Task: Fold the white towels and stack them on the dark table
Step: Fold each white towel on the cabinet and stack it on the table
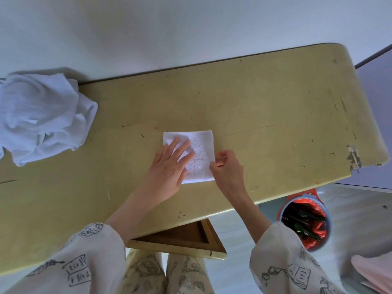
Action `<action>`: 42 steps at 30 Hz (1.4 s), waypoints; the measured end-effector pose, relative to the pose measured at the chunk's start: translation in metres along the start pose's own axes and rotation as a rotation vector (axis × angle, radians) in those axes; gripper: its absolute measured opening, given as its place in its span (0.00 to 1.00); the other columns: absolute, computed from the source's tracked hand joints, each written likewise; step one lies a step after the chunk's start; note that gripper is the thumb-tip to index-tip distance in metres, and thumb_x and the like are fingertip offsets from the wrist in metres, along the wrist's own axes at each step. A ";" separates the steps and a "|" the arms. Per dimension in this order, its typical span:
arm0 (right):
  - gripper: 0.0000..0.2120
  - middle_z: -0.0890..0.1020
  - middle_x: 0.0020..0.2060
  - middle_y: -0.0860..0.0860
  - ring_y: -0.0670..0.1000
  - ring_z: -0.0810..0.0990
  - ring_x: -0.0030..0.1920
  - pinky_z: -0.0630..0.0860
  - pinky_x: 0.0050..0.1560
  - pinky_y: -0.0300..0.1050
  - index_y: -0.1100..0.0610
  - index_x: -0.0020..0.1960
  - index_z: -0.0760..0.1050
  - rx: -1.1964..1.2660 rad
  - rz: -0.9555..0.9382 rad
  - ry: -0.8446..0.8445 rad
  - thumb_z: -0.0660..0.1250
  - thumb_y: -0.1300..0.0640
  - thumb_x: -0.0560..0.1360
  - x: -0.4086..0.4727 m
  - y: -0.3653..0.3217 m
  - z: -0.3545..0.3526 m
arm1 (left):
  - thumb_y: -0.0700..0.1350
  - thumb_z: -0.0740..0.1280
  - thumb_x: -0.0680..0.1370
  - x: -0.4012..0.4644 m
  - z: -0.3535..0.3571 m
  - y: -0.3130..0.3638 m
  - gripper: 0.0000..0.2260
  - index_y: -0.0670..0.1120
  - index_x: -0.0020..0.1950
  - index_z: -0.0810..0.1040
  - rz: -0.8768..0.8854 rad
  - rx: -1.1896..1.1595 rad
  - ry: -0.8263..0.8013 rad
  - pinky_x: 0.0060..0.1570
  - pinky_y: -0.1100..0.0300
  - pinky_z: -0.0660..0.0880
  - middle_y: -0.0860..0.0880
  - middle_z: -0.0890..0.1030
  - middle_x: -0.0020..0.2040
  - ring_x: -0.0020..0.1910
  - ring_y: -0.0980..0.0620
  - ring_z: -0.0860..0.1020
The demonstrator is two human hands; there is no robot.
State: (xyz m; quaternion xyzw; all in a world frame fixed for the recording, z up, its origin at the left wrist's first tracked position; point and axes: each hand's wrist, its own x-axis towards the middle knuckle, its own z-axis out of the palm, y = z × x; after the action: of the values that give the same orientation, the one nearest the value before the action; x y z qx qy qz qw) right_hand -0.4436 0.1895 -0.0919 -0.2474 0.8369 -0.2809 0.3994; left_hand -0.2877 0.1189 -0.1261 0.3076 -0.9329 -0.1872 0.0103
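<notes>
While the left hand (169, 166) lies flat with straight fingers on the folded towel (196, 154), the right hand (226, 166) pinches its 3 o'clock edge — a fold being squared at the worktop (275, 102) centre. Next likely needs smoothing, then fetching from the crumpled towel heap (42, 115) at 10 o'clock. Bare worktop opens toward 2 o'clock — near edge close.

Noted: white folded towel (197, 153); yellow scuffed table (275, 98); cream sleeves (89, 257), dark line-drawing print; orange-lined bin (305, 221).
</notes>
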 end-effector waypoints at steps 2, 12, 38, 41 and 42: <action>0.12 0.77 0.47 0.52 0.53 0.76 0.48 0.70 0.47 0.36 0.61 0.58 0.71 -0.194 -0.211 0.165 0.62 0.62 0.75 -0.002 -0.005 0.006 | 0.42 0.63 0.75 0.001 0.000 -0.003 0.20 0.44 0.67 0.67 0.035 0.003 0.009 0.71 0.48 0.55 0.45 0.67 0.71 0.73 0.44 0.59; 0.25 0.63 0.72 0.58 0.54 0.57 0.73 0.52 0.71 0.55 0.64 0.72 0.60 -0.831 -0.610 0.124 0.50 0.52 0.78 0.022 0.022 0.044 | 0.50 0.55 0.78 -0.006 0.000 -0.035 0.25 0.38 0.72 0.61 0.074 0.109 0.009 0.70 0.47 0.56 0.42 0.62 0.73 0.73 0.48 0.57; 0.16 0.73 0.55 0.55 0.54 0.71 0.56 0.69 0.59 0.49 0.61 0.59 0.70 -0.287 -0.113 0.172 0.65 0.54 0.75 0.012 -0.014 0.023 | 0.57 0.62 0.74 0.003 -0.019 -0.027 0.18 0.45 0.53 0.74 -0.375 0.007 0.173 0.51 0.54 0.61 0.47 0.78 0.46 0.46 0.45 0.77; 0.15 0.73 0.55 0.53 0.54 0.71 0.57 0.69 0.60 0.49 0.60 0.58 0.70 -0.296 -0.053 0.127 0.65 0.54 0.75 0.013 -0.014 0.025 | 0.62 0.63 0.73 0.032 -0.029 -0.013 0.24 0.46 0.58 0.71 -0.484 0.014 -0.127 0.55 0.51 0.63 0.48 0.74 0.53 0.55 0.46 0.71; 0.15 0.73 0.55 0.53 0.53 0.71 0.57 0.69 0.59 0.49 0.59 0.59 0.70 -0.309 -0.054 0.115 0.65 0.55 0.75 0.013 -0.013 0.026 | 0.62 0.64 0.72 0.042 -0.030 -0.009 0.24 0.45 0.58 0.70 -0.467 0.033 -0.170 0.56 0.52 0.62 0.48 0.72 0.55 0.56 0.47 0.70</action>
State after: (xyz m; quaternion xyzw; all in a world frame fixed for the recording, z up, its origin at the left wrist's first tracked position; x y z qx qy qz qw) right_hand -0.4275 0.1652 -0.1034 -0.3117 0.8847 -0.1730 0.3005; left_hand -0.3122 0.0775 -0.1052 0.4980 -0.8370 -0.1943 -0.1169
